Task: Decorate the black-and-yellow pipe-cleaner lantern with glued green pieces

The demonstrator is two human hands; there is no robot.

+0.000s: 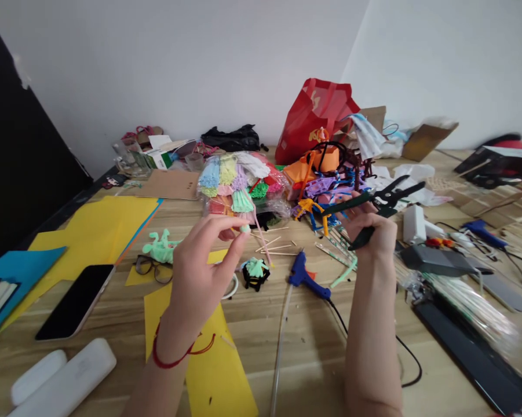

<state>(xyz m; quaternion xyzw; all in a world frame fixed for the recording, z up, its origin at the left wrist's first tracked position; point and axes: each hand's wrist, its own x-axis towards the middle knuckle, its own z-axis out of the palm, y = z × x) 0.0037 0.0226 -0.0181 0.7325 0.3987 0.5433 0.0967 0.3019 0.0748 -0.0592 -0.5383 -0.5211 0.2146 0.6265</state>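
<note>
My left hand point(204, 260), with a red string bracelet at the wrist, pinches a small light green piece point(244, 228) between thumb and fingertips. My right hand point(371, 229) is wrapped round dark-handled pliers point(386, 200), held up above the table. Below and between the hands, a black item topped with a mint green fuzzy piece point(256, 267) sits on the wood. A blue hot glue gun point(306, 275) lies beside it, a clear glue stick point(281, 341) trailing from it. Several thin wooden sticks point(278, 247) are scattered behind.
Bagged coloured pipe cleaners point(238, 182), a red bag point(317, 116) and a tangled coloured pile point(330, 185) stand at the back. Yellow sheets point(99, 226), a phone point(76, 301), glasses point(154, 269) and white cases point(69, 376) lie left. A black cable point(411, 359) loops at right.
</note>
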